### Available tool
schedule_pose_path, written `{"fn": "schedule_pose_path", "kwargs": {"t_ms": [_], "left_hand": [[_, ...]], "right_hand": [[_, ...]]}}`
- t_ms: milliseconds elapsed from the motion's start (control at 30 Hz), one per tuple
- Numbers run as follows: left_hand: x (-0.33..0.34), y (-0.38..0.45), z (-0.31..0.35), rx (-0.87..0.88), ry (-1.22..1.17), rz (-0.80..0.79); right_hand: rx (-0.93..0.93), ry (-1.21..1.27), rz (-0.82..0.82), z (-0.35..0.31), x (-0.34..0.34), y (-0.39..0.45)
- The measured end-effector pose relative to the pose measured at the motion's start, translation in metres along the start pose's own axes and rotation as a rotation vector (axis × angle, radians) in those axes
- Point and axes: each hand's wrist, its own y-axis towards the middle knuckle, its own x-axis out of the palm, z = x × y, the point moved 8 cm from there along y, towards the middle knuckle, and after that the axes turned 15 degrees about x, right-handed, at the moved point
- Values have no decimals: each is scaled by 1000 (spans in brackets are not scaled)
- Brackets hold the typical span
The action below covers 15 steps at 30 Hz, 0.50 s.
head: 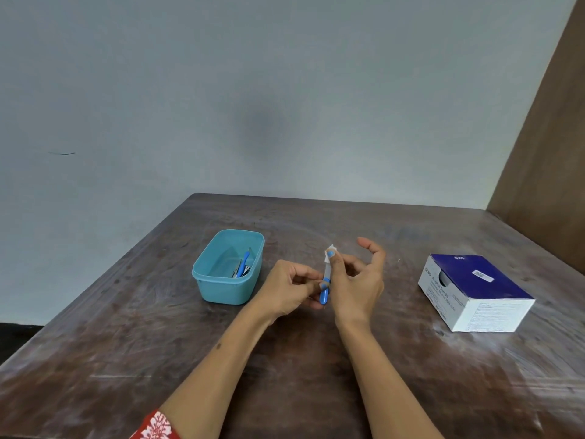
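Head view | left hand point(286, 289) pinches one blue-handled tool point(324, 293) above table point(95, 359) centre | right hand point(357, 280) pinches one white swab point(329, 250) at its tip | one box point(474, 289), "BD Alcohol Swabs" | one teal tub point(228, 280)

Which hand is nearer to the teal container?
Left. The left hand holds the blue-handled tool just right of the teal container; the right hand, pinching a white swab on the tool, is farther right.

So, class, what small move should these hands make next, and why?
Probably slide the white swab down the blue-handled tool: the right hand pinches it over the tool's top end, the left hand grips the handle low, leaving the stretch between bare.
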Motion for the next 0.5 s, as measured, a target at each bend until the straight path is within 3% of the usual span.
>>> {"fn": "schedule_pose_path", "kwargs": {"t_ms": [300,500], "left_hand": [[2,0,7,6,59,-17],[8,-8,8,-30,117,-36]], "right_hand": [[-2,63,55,-2,-6,2],[44,126,271,12,-31,19]]}}
